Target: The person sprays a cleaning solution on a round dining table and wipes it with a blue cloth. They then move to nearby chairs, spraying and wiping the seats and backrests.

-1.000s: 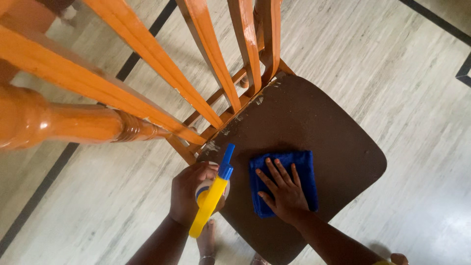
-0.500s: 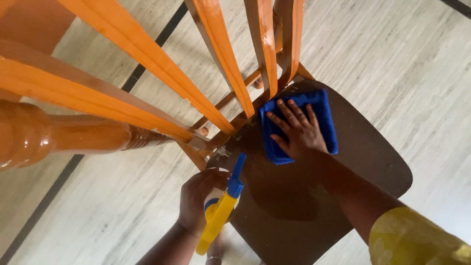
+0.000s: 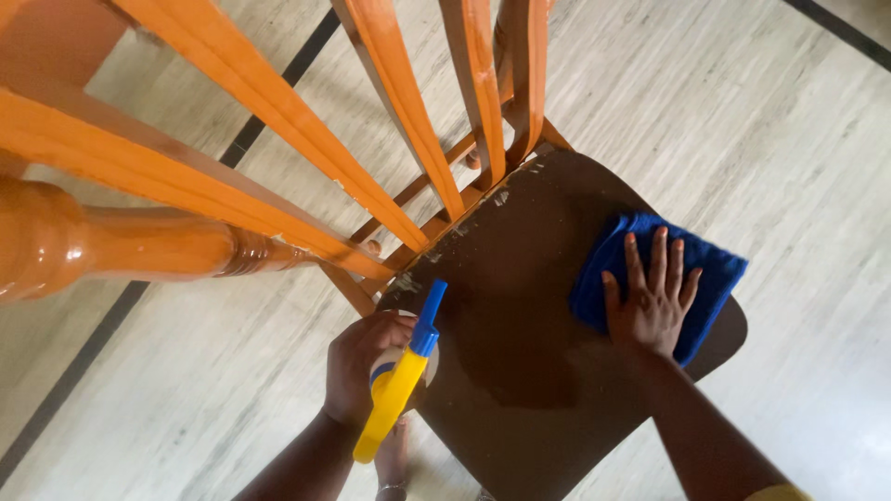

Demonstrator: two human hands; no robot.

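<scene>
Orange chair back (image 3: 278,130), slatted, upper left. Left hand (image 3: 360,366) wrapped around yellow-and-blue spray bottle (image 3: 399,376) at the seat's left edge. Dark brown seat (image 3: 520,371). Right hand (image 3: 654,301), fingers spread flat, pressing blue cloth (image 3: 710,278) onto the seat's right side.

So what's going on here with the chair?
A person is bent over a wooden chair. The right hand presses a folded blue cloth flat on the dark brown seat, near its far right edge. The left hand grips a yellow and blue spray bottle beside the seat's left edge. The seat shows a damp patch.
</scene>
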